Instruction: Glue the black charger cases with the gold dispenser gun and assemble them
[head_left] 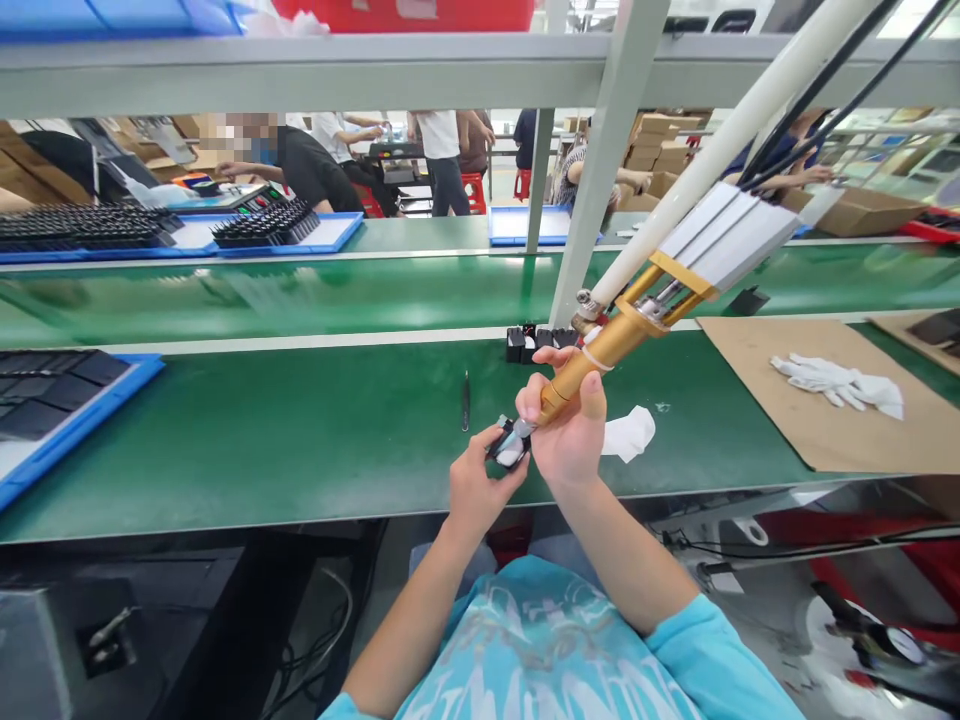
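My left hand grips a small black case with a whitish inside between thumb and fingers, above the front of the green table. Wrapped round the lower end of a gold-coloured dispensing gun is my right hand. The gun slants down from the upper right, and its nozzle tip meets the case or sits right over it; contact cannot be made out. A dark pen-like tool lies left of my hands. Behind my right hand stand several small black cases in a row.
A crumpled white tissue lies right of my hands. White gloves rest on a cardboard sheet. At left is a blue-rimmed tray of black parts. A slanted metal post rises behind the gun. Several people work beyond the green belt.
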